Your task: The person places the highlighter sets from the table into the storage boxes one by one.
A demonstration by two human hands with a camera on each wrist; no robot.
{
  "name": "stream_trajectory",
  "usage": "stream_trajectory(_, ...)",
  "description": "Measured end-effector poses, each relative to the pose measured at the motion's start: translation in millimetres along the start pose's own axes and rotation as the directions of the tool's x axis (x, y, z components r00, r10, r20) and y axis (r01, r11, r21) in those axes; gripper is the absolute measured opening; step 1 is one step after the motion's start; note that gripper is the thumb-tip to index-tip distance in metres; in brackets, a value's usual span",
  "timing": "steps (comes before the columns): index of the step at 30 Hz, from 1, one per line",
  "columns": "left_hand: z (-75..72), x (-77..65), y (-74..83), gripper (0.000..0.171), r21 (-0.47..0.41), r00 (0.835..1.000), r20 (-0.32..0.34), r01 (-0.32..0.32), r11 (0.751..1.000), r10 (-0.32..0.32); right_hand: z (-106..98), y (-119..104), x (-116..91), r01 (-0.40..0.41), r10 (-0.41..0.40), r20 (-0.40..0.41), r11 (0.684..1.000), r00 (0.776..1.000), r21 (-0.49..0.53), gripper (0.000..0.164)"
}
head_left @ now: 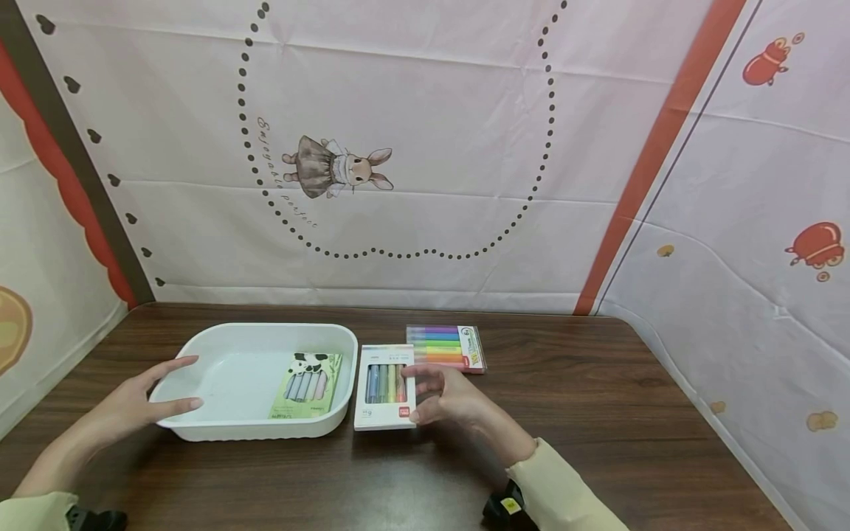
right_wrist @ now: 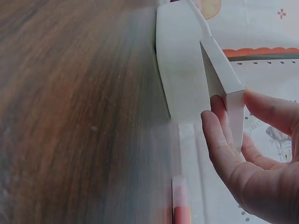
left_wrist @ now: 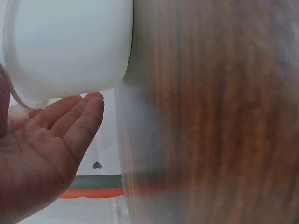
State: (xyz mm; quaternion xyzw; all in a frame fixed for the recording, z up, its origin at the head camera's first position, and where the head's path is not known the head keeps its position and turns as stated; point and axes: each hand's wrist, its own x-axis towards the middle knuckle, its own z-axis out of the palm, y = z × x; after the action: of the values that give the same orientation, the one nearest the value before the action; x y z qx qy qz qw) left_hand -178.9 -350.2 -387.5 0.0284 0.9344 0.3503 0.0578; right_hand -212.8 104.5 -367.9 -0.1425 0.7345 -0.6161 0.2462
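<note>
A white plastic basin point(head_left: 226, 431) stands on the table, with a green cow-print pack of pastel markers point(head_left: 305, 387) inside at its right. My left hand point(head_left: 142, 394) holds the basin's left end: thumb and index finger reach over the rim, and in the left wrist view the other fingers point(left_wrist: 86, 121) lie against the outer wall. My right hand point(head_left: 454, 398) grips a white windowed box of markers point(head_left: 385, 420) by its right edge. Thumb and fingers are on opposite faces, and the right wrist view shows the box point(right_wrist: 224, 70) tilted above the table, beside the basin.
A clear pack of rainbow-coloured markers point(head_left: 438, 335) lies on the table behind the right hand, partly covered by the white box. The brown wooden table point(head_left: 571, 413) extends to the right. A printed cloth point(head_left: 451, 162) hangs behind the table's back edge.
</note>
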Motion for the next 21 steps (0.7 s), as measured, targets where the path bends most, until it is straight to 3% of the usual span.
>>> stream_trajectory(12,-1.3,-0.9,0.0,0.078,-0.01,1.0,0.0,0.009,1.0,-0.009,4.2,-4.7,3.8,0.034,-0.034,0.003,0.999,0.999,-0.01,0.061)
stream_trajectory(21,-0.2,0.1,-0.8,0.078,-0.025,1.0,-0.008,0.004,1.0,-0.004,4.0,-10.7,6.0,0.01,-0.012,-0.034,0.999,0.999,-0.039,0.06)
